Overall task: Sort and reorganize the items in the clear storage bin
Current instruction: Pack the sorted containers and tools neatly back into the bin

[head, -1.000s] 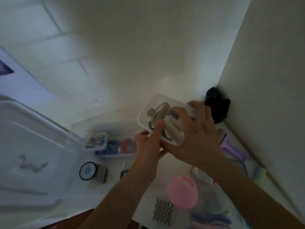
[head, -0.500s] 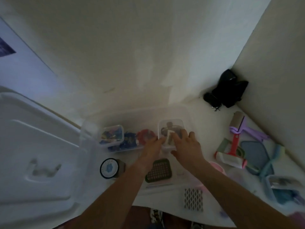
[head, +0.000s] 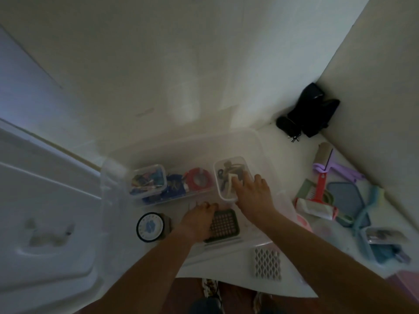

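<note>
A clear storage bin (head: 260, 141) lies on a white surface. Inside it at the right sits a small clear lidded box (head: 229, 171) with dark items. My right hand (head: 251, 196) rests flat on that box's near end, fingers straight. To its left stand another small clear box (head: 147, 180) of colourful bits and a long clear tray (head: 199, 180) with blue and red items. My left hand (head: 199, 220) lies over the left edge of a dark green gridded soap dish (head: 224, 225); its fingers are partly hidden. A round black-rimmed tin (head: 148, 226) stands at the bin's front left.
The bin's white lid (head: 45, 211) lies at the left. To the right are a black pouch (head: 310, 114), a purple lint roller (head: 324, 162), a red brush with dustpan (head: 317, 196), a blue lid (head: 349, 198) and a blue box (head: 383, 241). A white patterned pad (head: 267, 262) lies near the front edge.
The small clear box, held up in both hands a second ago, now sits in the bin. My left hand has drawn back to the soap dish; my right stays on the box.
</note>
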The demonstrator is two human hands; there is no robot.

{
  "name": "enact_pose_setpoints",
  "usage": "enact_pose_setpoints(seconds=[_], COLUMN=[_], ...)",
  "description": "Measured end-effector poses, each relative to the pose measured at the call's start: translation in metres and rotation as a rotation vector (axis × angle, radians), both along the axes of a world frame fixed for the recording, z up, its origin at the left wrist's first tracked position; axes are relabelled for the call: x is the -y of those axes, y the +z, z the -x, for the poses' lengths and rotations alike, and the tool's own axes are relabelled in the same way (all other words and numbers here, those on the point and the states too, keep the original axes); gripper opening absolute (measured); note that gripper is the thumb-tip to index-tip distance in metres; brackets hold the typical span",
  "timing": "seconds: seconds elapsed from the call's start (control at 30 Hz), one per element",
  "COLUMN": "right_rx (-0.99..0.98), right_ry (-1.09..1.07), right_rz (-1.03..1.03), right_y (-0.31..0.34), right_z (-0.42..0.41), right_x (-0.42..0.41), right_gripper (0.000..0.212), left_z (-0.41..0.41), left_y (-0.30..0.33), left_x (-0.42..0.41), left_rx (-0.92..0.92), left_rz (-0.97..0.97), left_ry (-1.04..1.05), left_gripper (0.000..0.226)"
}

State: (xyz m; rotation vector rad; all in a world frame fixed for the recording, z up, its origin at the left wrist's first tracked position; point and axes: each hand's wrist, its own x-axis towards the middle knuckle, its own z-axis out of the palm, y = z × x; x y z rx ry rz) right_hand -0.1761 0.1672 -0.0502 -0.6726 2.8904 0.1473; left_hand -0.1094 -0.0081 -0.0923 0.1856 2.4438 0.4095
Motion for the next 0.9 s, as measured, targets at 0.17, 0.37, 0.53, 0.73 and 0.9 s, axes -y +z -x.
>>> enact_pose_setpoints(seconds=[0.17,0.37,0.53,0.73,0.9], right_rx=[0.013,-0.008,-0.014,0.174,0.15], right_ry=[0.008,0.037,0.077,0.075,0.051], right_rz=[0.005,-0.013,-0.078,-0.046,-0.012], right_y=[0.0,-0.002,0.0,-0.01,-0.012], right_z=[-0.002,0.0,0.007,0.012,0.012], right_x=[-0.003,-0.005,0.002,0.005,0.008], right_gripper=[0.055,0.054,0.043,0.077,0.064], left_z=[0.005,0.006,0.012,0.017,0.016], left_y=[0.004,0.004,0.003,-0.003,-0.004], left_x=[0.012,0.04,0.016,0.011,0.026], left_rx=[-0.099,-0.084,0.052,-0.012,0.0], left_rz=[0.016,0.116,-0.094,-0.072,-0.098], left_ry=[-0.019,0.027,0.247,0.106,0.184], left_gripper=[0.036,0.034,0.069,0.062,0.061])
